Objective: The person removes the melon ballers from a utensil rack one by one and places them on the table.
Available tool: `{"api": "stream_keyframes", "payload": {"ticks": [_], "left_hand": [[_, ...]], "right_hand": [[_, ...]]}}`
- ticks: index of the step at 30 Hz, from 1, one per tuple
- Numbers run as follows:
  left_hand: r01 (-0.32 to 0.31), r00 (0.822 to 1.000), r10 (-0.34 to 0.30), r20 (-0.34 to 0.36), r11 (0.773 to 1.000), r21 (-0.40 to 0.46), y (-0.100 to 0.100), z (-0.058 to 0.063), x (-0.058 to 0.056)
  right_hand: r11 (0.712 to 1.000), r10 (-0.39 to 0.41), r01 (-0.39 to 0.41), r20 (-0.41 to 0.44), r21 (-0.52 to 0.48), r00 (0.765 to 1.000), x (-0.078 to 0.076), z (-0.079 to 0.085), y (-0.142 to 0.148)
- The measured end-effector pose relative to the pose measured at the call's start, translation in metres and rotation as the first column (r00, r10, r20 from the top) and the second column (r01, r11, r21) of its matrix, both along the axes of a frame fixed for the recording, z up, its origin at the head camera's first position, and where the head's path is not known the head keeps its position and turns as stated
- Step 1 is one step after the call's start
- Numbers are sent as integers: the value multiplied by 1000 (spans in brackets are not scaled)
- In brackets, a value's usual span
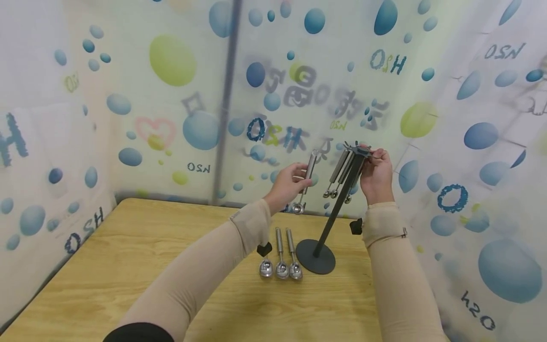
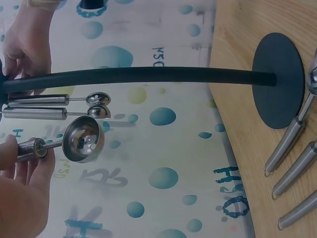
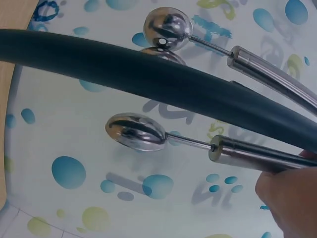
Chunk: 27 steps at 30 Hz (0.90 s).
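My left hand (image 1: 290,184) grips a steel scoop (image 1: 310,171) by its handle, round bowl downward, left of a dark rack's post (image 1: 337,209). The bowl of this scoop (image 2: 83,140) shows clearly in the left wrist view, apart from the hanging ones. My right hand (image 1: 376,178) pinches the rack's hooked top (image 1: 361,150) from the right side. Several scoops (image 1: 339,168) hang from the hooks. In the right wrist view, a hanging scoop (image 3: 136,132) has its handle beside my right hand (image 3: 292,198); the fingertips are mostly out of that frame.
Three more scoops (image 1: 282,270) lie side by side on the wooden table (image 1: 192,251), left of the rack's round base (image 1: 316,263). Patterned curtains (image 1: 171,109) enclose the table at the back and sides.
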<state>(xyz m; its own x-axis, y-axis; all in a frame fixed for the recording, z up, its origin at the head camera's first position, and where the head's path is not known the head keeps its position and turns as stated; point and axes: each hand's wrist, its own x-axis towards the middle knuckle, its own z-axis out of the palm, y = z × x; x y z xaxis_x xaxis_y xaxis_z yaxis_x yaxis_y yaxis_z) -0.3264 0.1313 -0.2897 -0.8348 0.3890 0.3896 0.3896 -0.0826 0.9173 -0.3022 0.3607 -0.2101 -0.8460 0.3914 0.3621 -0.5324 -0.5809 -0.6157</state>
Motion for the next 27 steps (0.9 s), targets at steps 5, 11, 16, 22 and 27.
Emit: {"api": "stream_keyframes", "payload": {"ticks": [5, 11, 16, 22, 27], "left_hand": [[7, 1000, -7, -6, 1000, -3, -2, -2, -1], [8, 1000, -8, -15, 1000, -11, -9, -7, -2], [5, 1000, -6, -29, 999, -37, -16, -12, -4], [-8, 1000, 6, -28, 997, -74, -28, -19, -6], [-13, 1000, 13, 5, 997, -73, -39, -30, -9]], "right_hand": [[999, 25, -25, 10, -36, 1000, 2, 1, 2], [999, 39, -39, 27, 2, 999, 3, 0, 4], [999, 47, -46, 28, -22, 999, 3, 0, 4], [998, 59, -58, 29, -35, 998, 5, 1, 4], [996, 79, -77, 30, -53, 996, 5, 1, 4]]}}
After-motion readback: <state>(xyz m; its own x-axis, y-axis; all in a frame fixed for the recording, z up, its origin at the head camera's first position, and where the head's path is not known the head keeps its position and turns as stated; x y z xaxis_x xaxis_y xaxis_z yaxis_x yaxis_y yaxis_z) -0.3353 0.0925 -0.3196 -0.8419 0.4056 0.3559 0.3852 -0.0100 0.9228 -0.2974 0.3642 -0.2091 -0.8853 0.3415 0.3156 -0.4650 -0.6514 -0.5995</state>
